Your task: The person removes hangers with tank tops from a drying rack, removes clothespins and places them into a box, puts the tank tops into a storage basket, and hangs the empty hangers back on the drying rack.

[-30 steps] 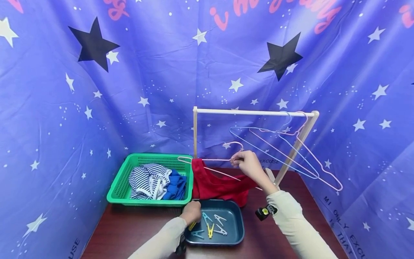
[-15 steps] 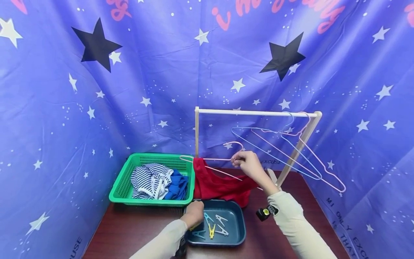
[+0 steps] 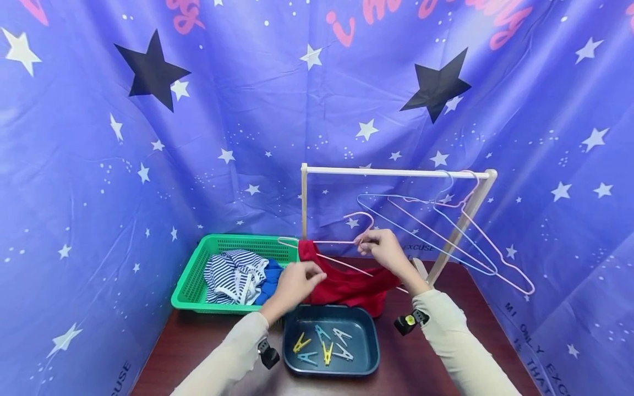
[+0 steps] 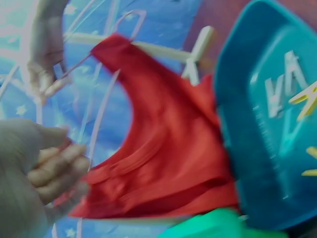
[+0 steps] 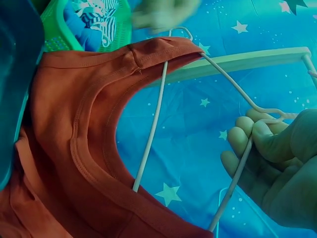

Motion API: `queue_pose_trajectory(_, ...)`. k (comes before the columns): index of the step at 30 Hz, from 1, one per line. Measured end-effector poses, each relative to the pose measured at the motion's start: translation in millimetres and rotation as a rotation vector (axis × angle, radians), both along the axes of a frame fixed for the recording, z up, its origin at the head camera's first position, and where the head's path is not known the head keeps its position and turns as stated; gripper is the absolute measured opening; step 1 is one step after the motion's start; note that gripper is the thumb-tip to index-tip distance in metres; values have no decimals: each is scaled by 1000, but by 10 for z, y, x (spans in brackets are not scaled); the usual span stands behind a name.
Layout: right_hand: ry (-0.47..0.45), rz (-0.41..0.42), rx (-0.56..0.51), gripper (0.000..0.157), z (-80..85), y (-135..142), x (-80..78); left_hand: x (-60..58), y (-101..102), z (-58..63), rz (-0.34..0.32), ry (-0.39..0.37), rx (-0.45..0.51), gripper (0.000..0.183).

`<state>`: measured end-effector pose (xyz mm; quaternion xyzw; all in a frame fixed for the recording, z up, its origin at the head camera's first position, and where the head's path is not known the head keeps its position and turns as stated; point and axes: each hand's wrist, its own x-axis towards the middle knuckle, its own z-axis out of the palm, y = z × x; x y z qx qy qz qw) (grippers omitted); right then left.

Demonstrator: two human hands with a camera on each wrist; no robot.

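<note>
My right hand (image 3: 383,250) pinches a pink wire hanger (image 3: 334,242) just below its hook. A red sleeveless garment (image 3: 342,286) is draped on that hanger, one shoulder strap over each arm of it, its lower part lying behind the tray. My left hand (image 3: 299,283) hovers by the garment's left side, fingers loosely bent, with nothing seen in them. In the left wrist view, the left fingers (image 4: 59,173) overlap the lower strap. A dark blue tray (image 3: 365,344) below holds several clothespins, among them a yellow clothespin (image 3: 301,344) at its left side.
A green basket (image 3: 184,286) with a striped garment (image 3: 235,275) and blue cloth (image 3: 269,278) stands at the left. Behind, a wooden rack (image 3: 376,172) bears a blue hanger (image 3: 396,214) and a pink hanger (image 3: 502,264) at its right end.
My left hand has risen from the tray's left side to the red garment, uncovering the yellow clothespin. The right hand keeps its grip on the hanger, nearly still.
</note>
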<state>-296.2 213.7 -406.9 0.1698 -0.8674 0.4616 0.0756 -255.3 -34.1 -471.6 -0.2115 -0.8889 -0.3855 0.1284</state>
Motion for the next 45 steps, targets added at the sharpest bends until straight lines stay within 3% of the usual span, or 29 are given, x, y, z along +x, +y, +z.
queue_pose_trajectory(4,-67,17,-88,10,-9,37,-21,-132,-104,195,61,155,127,6)
queue_pose_trajectory(7,-97,29,-125,9,-15,59,-36,-244,-199,284,102,183,170,10)
queue_pose_trajectory(12,-136,72,-165,10,-24,81,-91,-422,-369,328,93,79,119,24)
queue_pose_trajectory(16,-184,118,-183,13,-13,93,-136,-509,-475,320,46,-35,77,29)
queue_pose_trajectory(20,-202,148,-174,14,-10,100,-179,-536,-527,332,-10,-114,69,27)
queue_pose_trajectory(25,-178,171,-157,13,-16,86,-217,-548,-534,337,-37,-152,24,23)
queue_pose_trajectory(39,-187,173,-191,8,16,19,-191,-551,-485,294,5,-145,-30,26)
queue_pose_trajectory(45,-198,167,-191,8,26,-1,-184,-555,-457,277,23,-107,3,13)
